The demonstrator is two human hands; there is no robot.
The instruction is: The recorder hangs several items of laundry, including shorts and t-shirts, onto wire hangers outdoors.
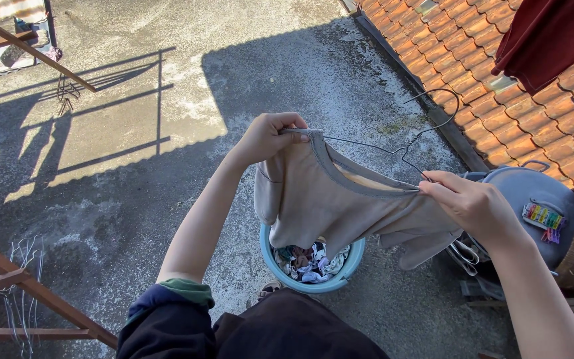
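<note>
A beige shirt [327, 203] is held up on a wire hanger [403, 143] above a blue bucket [313, 282] of laundry. Its left shoulder is pinched in the closed fingers of the left hand [267, 136]; its right shoulder is gripped by the right hand [476, 206], fingers [436, 186] shut

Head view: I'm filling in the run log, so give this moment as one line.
left hand: grips shirt shoulder on hanger | right hand: pinches other shoulder | beige shirt: on wire hanger | blue bucket: below, holds laundry
</note>
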